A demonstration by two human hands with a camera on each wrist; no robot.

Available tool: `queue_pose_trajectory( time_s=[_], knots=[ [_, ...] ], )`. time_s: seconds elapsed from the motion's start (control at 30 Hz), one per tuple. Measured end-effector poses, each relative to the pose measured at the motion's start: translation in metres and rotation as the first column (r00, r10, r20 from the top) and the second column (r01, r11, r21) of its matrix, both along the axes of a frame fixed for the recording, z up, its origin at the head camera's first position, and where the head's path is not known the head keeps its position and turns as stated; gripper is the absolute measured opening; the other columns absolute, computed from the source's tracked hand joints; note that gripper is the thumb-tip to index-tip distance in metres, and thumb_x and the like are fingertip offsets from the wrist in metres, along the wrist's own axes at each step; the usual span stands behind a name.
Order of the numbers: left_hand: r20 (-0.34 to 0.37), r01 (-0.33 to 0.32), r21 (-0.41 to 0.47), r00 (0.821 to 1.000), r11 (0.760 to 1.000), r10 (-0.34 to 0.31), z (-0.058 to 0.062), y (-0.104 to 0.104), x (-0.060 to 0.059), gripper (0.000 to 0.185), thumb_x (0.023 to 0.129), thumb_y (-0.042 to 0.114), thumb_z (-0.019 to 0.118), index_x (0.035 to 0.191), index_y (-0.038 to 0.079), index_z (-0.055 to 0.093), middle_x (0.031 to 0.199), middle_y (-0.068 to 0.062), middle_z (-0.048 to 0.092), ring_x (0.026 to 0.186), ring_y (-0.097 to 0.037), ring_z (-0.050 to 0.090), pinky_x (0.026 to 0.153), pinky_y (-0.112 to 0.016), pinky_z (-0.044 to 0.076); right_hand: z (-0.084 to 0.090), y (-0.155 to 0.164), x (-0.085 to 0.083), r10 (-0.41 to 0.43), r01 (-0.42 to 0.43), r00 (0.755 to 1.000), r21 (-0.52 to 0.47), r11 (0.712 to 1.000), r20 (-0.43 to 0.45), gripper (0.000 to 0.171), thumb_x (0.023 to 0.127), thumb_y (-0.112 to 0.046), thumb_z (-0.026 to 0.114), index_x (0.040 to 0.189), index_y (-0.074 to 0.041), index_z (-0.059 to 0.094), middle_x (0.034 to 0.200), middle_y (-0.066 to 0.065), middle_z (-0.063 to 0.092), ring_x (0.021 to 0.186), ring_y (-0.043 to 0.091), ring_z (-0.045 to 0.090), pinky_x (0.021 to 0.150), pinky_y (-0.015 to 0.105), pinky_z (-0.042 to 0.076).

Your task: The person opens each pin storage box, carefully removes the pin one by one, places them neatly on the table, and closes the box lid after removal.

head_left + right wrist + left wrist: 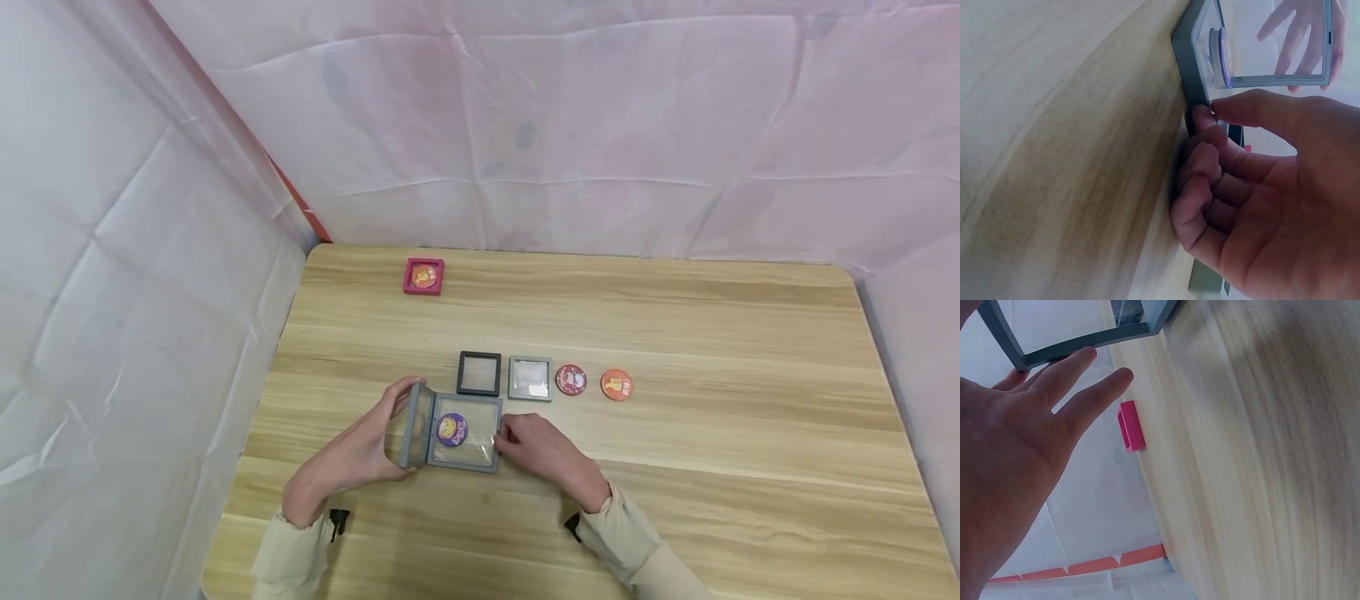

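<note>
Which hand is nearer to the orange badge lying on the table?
Right. The right hand sits at the grey case's right edge, below-left of the orange badge; the left hand is beyond the case, farther away.

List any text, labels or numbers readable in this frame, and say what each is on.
No text can be read in any view.
Purple badge in the open grey case: printed picture, any lettering too small to read.
Red badge: design blurred.
Orange badge: design blurred.
Badge in the pink case: too small to read.
Black frame and grey frame: no markings visible.
</note>
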State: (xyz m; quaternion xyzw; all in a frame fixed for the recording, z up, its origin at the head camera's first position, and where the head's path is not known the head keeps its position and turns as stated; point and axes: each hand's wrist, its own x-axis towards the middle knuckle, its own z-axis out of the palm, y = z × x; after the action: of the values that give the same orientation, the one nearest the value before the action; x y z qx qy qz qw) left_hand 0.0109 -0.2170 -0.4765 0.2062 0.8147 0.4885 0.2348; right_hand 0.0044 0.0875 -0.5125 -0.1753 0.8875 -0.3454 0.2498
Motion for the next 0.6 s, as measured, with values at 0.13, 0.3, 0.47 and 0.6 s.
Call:
queue_pose_trajectory(
  time_s=[0.13, 0.3, 0.47, 0.6],
  knots=[
    [0.031, -0.007, -0.032, 0.999, 0.999, 0.008, 0.002, 0.003, 0.0, 0.13, 0.067, -0.01, 0.092, 0.168, 0.015, 0.014, 0.173, -0.017, 0.031, 0.162, -0.032, 0.03, 0.131, -0.05, 0.028, 0.001, -0.002, 0.0, -0.024, 0.024, 1.0, -0.009, 1.0, -0.012, 0.028, 0.099, -0.012, 0.067, 0.072, -0.014, 0.057, 0.064, -0.009, 0.048, 0.058, 0.003, 0.043, 0.052, 0.018, 0.034],
    [0.041, -0.015, -0.061, 0.999, 0.998, 0.017, 0.004, 0.005, 0.001, 0.13, 0.068, -0.008, 0.093, 0.168, 0.014, 0.013, 0.173, -0.013, 0.031, 0.162, -0.031, 0.029, 0.131, -0.048, 0.028, 0.005, -0.016, -0.001, -0.062, 0.059, 0.989, -0.029, 0.998, -0.135, 0.026, 0.098, -0.014, 0.071, 0.075, -0.015, 0.059, 0.068, -0.007, 0.053, 0.062, 0.005, 0.045, 0.054, 0.02, 0.04],
    [0.047, -0.007, -0.063, 0.999, 0.998, 0.01, 0.004, 0.006, 0.002, 0.13, 0.07, -0.008, 0.092, 0.169, 0.017, 0.011, 0.174, -0.013, 0.029, 0.162, -0.031, 0.029, 0.131, -0.05, 0.03, 0.003, -0.041, 0.001, -0.006, -0.001, 0.952, -0.021, 1.0, -0.307, 0.012, 0.093, -0.015, 0.078, 0.092, -0.008, 0.068, 0.085, 0.0, 0.059, 0.079, 0.011, 0.051, 0.067, 0.026, 0.051],
    [0.046, 0.002, -0.072, 0.999, 0.997, 0.002, 0.005, 0.008, 0.002, 0.131, 0.071, -0.007, 0.092, 0.168, 0.024, 0.011, 0.175, -0.012, 0.027, 0.162, -0.03, 0.028, 0.131, -0.049, 0.029, -0.001, -0.056, 0.003, 0.042, -0.045, 0.915, 0.0, 0.999, -0.401, 0.027, 0.09, -0.018, 0.083, 0.109, -0.004, 0.07, 0.099, 0.006, 0.058, 0.089, 0.017, 0.052, 0.074, 0.029, 0.055]
  ],
)
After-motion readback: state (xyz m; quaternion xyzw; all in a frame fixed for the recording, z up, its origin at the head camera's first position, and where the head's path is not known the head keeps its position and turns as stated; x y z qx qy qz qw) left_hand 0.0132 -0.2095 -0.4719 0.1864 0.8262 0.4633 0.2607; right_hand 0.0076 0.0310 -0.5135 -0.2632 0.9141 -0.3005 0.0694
